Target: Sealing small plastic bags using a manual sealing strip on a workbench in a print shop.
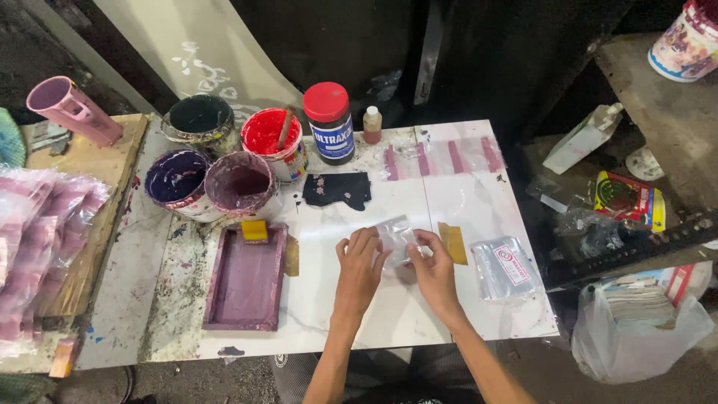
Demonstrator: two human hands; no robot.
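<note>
Both of my hands meet over the middle of a white tabletop (359, 314). My left hand (359, 265) and my right hand (432, 271) pinch a small clear plastic pouch (394, 233) between their fingertips, holding it just above the surface. To the right of my right hand lies a stack of clear pouches (502, 268) with a red and white label. A brown strip of tape (453, 243) lies beside my right fingers.
A purple-stained rectangular tray (247, 280) with a yellow sponge (254, 230) sits at left. Behind it stand several open paint tubs (239, 183), a red-lidded dark jar (329, 123) and a small bottle (372, 125). Pink plastic bags (37, 239) pile at far left. A white bag (636, 329) sits low at right.
</note>
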